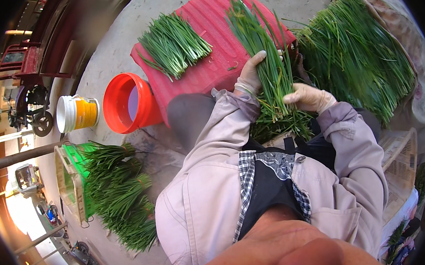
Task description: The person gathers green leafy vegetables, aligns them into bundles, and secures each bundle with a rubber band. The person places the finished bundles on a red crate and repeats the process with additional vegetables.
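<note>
My left hand (pixel 251 73), in a pale thin glove, grips a loose bunch of garlic chives (pixel 267 64) over my lap. The bunch's leafy tips fan out over a red ridged cover (pixel 220 18). At the stalk ends, my right hand (pixel 308 96), gloved too, has its thumb and fingers closed on the chives. More loose leaves and trimmings (pixel 281 127) lie beneath the bunch in my lap. A neat pile of chives (pixel 176 45) rests on the red cover, to the left. On the right, beside my right hand, spreads a large heap of chives (pixel 354 57).
Left of my knee stand an orange-red bucket (pixel 126 102) and a white-and-yellow bucket (pixel 77 114). Tied chive bundles (pixel 123 192) lie beside a green-lined crate (pixel 72 180). At right is a pale plastic basket (pixel 399 160). Parked vehicles (pixel 33 101) stand far left.
</note>
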{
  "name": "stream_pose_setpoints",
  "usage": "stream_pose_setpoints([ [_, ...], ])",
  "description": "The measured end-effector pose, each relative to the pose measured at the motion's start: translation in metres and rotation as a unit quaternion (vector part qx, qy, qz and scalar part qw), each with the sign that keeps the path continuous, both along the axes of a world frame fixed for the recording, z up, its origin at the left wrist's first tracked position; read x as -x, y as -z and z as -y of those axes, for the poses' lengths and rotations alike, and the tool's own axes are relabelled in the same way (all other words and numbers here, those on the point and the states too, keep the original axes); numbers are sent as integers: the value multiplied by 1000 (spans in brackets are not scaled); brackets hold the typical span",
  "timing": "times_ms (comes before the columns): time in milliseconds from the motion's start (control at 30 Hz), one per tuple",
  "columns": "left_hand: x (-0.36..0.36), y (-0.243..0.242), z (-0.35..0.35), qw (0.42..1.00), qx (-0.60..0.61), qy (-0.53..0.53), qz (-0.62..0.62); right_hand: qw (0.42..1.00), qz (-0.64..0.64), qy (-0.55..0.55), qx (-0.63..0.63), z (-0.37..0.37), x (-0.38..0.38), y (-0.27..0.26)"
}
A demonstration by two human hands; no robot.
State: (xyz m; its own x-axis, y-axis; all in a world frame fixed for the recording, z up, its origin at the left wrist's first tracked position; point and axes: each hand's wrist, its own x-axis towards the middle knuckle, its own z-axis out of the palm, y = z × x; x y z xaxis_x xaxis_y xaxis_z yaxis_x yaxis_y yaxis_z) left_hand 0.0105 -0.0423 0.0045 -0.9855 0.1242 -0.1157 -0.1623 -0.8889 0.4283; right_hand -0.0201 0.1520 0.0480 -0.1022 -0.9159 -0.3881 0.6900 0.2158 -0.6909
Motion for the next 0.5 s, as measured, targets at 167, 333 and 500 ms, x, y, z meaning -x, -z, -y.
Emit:
stream_pose_setpoints([
  [167, 22, -33, 7, 988, 144, -38, 32, 990, -98, 84, 63, 31, 53, -4],
  [333, 71, -88, 33, 878, 429, -169, -130, 904, -377, 191, 60, 83, 103, -8],
  [500, 103, -90, 64, 838, 484, -173, -184, 830, -479, 253, 137, 114, 139, -14],
])
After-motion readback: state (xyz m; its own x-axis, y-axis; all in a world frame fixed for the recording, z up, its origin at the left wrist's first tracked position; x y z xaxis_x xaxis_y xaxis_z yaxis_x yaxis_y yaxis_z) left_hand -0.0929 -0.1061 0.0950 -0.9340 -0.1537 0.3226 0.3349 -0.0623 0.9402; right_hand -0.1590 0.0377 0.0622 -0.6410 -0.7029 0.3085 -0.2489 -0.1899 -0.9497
